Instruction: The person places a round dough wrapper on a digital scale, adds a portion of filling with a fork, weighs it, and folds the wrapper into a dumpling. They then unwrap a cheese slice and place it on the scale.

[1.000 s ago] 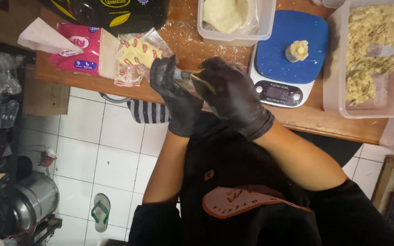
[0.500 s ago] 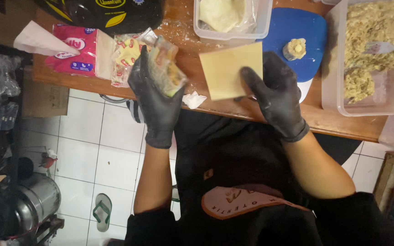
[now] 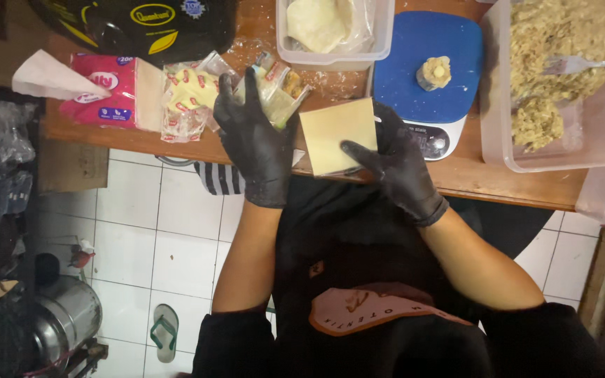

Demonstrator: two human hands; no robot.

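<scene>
White floor tiles (image 3: 176, 224) show below the edge of a wooden table (image 3: 498, 185) where a person in black gloves works with dough wrappers. At centre, the right hand (image 3: 397, 168) holds a pale square wrapper sheet (image 3: 337, 133) flat at the table's near edge, fingers spread under and against its right side rather than curled shut. Just to its left, the left hand (image 3: 257, 143) grips a clear plastic packet of wrappers (image 3: 278, 91), the fingers pointing up along it and the packet tilted toward the sheet.

Behind the hands sits a clear tub of dough (image 3: 334, 28). To the right, 1 small filled dumpling (image 3: 434, 72) stands on a blue kitchen scale (image 3: 428, 70); whether the scale's display shows anything cannot be told. Further right, a large clear container (image 3: 568, 150) holds crumbly yellowish filling (image 3: 554, 49) with a metal fork (image 3: 582, 64) stuck in it.

At the table's left, a pink tissue pack (image 3: 99, 91) with 1 tissue pulled up lies beside a second crumpled clear packet (image 3: 187, 98), near a black bag (image 3: 134, 24). On the floor, a green sandal (image 3: 164, 332) lies near a metal pot (image 3: 64, 318).
</scene>
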